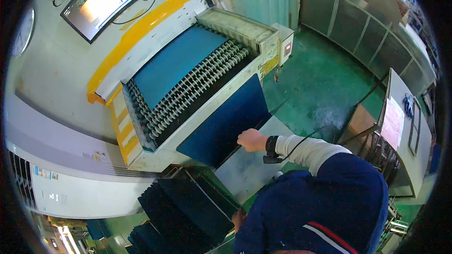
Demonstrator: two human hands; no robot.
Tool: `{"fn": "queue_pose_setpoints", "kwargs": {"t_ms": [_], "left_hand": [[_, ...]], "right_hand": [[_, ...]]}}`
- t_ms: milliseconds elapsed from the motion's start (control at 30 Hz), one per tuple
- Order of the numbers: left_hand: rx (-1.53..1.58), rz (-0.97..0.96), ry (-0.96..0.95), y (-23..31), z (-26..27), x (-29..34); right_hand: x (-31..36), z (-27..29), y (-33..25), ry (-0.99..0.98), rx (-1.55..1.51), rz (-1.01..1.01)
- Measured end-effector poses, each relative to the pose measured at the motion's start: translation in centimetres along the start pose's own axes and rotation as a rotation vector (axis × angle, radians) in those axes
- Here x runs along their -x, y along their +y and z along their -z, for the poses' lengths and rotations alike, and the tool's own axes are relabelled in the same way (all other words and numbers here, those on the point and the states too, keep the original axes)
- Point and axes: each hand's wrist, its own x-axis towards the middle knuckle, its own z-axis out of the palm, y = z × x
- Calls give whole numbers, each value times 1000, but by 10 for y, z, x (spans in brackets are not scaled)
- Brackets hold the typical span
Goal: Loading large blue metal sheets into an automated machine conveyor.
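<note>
My right hand (252, 140), fingers curled closed, is at the lower edge of a dark blue flat panel (230, 120). That panel leans against the front side of a roller machine (202, 99). Whether the fingers grip its edge or something thin is hidden. Around the right wrist is a black band (271, 146) with a cable. Low in the picture, my left hand (238, 218) is beside a stack of dark panels (188, 207), mostly covered by my sleeve, its fingers unclear. A lighter blue sheet (181, 63) lies flat on the machine's rollers.
Below the leaning panel is a pale grey flat surface (245, 174). A white table (407, 136) with a pink paper stands at right. A control box (285, 44) sits on the machine's far end. A screen (110, 0) hangs at upper left, above a white air-conditioning unit (89, 193).
</note>
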Motion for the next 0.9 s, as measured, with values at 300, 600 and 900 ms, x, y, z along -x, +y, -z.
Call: {"fn": "queue_pose_setpoints", "kwargs": {"t_ms": [300,600,900], "left_hand": [[-96,0,-88,2,-10,-31],[-113,-123,-163,-14,-8,-78],[-83,-189,-254,-37,3,-96]], "right_hand": [[5,-18,7,33,-11,25],[46,95,-15,44,-253,-174],[80,127,34,526,-1406,-419]]}}
